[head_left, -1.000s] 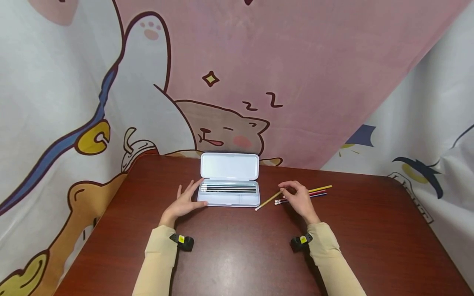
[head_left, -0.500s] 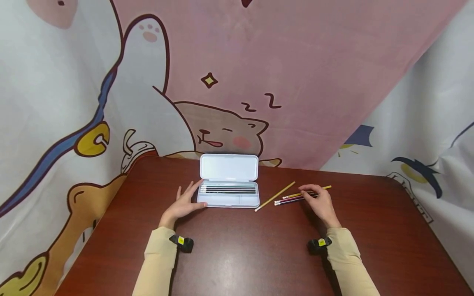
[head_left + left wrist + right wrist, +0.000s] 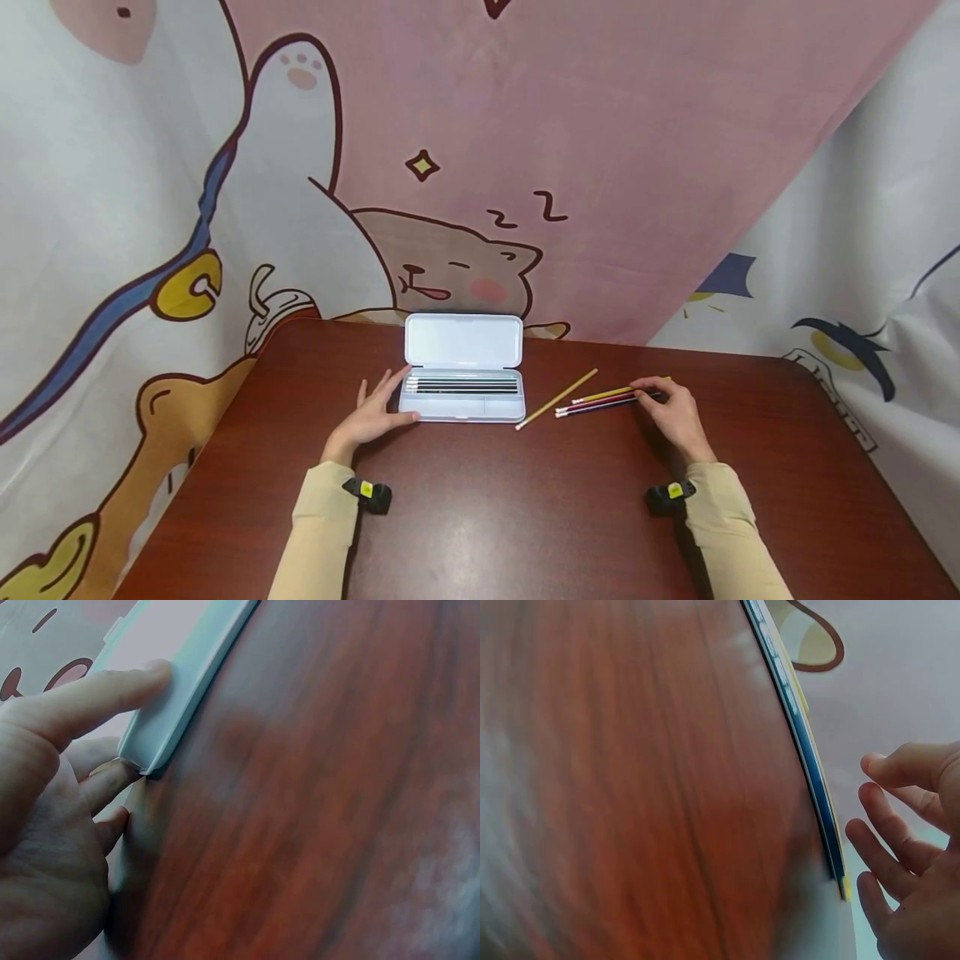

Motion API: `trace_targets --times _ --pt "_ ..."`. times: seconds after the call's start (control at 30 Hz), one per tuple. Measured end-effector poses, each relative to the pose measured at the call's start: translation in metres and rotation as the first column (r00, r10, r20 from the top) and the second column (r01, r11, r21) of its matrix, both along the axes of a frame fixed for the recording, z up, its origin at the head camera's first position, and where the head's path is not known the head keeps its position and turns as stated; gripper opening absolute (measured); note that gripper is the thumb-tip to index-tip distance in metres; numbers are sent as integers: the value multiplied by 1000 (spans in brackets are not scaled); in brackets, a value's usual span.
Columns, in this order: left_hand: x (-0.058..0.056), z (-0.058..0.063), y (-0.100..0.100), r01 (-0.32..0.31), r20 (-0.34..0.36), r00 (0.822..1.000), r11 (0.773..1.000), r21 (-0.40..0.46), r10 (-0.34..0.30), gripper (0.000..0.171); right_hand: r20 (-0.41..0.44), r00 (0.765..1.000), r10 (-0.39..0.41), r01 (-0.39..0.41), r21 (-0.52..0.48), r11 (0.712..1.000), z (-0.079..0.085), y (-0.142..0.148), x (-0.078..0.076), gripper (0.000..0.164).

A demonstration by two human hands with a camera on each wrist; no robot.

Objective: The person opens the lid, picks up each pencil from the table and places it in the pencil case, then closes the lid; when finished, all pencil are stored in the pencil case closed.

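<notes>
A white pencil case (image 3: 442, 407) lies with its lid (image 3: 463, 342) raised and several dark pencils (image 3: 465, 386) in its back compartment. My left hand (image 3: 366, 423) spans the case's left end, fingers extended; in the left wrist view the thumb touches its rim (image 3: 191, 694). One yellow pencil (image 3: 557, 400) lies slanted just right of the case. Further right, another yellow pencil (image 3: 602, 395), a red one and a blue one (image 3: 600, 407) lie close together. My right hand (image 3: 677, 419) hovers at their far ends; in the right wrist view its fingers hold nothing, apart from the pencils (image 3: 810, 761).
The dark red wooden table (image 3: 465, 517) extends in front of the case and to both sides. A cartoon-printed cloth (image 3: 637, 167) hangs behind the table's back edge, close to the raised lid.
My right hand has moved to the right, off the slanted yellow pencil, which now lies fully visible, along to the far ends of the grouped pencils. My left hand stays at the case.
</notes>
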State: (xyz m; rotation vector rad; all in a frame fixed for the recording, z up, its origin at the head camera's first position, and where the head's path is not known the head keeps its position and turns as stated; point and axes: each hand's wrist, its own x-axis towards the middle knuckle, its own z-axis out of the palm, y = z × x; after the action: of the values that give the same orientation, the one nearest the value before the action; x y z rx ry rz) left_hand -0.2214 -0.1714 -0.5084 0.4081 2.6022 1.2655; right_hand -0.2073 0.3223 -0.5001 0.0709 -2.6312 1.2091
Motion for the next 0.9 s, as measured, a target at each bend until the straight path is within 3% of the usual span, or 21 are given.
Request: trace_targets --times 0.17,0.57,0.9 --pt "0 0 0 -1 -3 1000 1000 7 1 86 24 1000 -4 4 1 1000 1 12 -2 16" --pt "0 0 0 3 -14 1000 1000 6 -3 87 75 995 71 -74 40 996 -2 28 -3 17" --pt "0 1 1 0 -13 1000 1000 2 0 87 163 956 244 -261 91 961 -1 25 2 18"
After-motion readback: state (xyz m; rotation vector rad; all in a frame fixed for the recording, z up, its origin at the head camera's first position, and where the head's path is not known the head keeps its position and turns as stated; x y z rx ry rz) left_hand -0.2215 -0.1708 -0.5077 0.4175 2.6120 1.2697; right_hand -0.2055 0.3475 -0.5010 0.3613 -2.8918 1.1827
